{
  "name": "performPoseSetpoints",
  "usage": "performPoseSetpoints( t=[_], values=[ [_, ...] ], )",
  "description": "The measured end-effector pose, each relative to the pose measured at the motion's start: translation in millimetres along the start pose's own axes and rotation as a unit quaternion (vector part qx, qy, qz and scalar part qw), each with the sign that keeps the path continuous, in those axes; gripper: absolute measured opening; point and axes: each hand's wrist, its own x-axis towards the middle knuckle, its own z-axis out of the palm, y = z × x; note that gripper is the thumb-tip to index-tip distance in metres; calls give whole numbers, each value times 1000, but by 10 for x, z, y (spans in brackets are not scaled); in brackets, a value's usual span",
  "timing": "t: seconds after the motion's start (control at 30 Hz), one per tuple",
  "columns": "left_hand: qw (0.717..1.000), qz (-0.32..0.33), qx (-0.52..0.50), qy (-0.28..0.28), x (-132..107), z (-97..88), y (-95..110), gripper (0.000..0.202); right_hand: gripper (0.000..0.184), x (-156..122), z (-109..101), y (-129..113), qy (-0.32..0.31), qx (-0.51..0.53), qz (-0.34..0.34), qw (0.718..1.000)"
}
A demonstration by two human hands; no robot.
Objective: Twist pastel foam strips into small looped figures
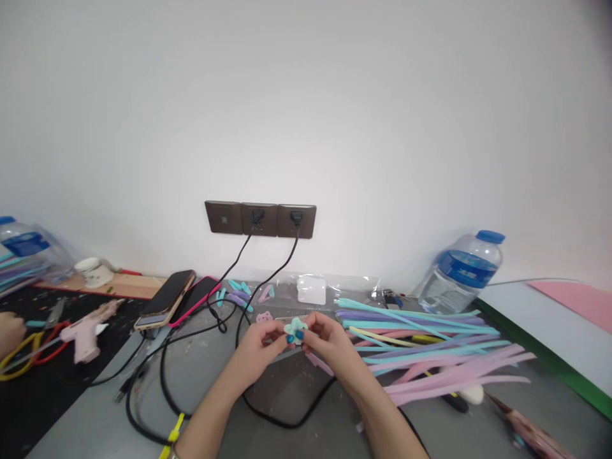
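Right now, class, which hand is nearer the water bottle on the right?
Right. The right hand is left of the water bottle, toward the camera; the left hand is farther left.

Mint-green lobed piece (295, 325) — held aloft

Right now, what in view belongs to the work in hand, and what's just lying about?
Work in hand:
mint flower-shaped piece, held by left hand and right hand
fuzzy strips and cut pieces, likely material

Lying about, apparently:
phones
water bottle at right
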Motion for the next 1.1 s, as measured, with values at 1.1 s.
performPoseSetpoints(
  t=[1.1],
  values=[
    [994,43,-97,28,10,172,-73,25,34,-56,-27,14,-69,23,37,997]
  ],
)
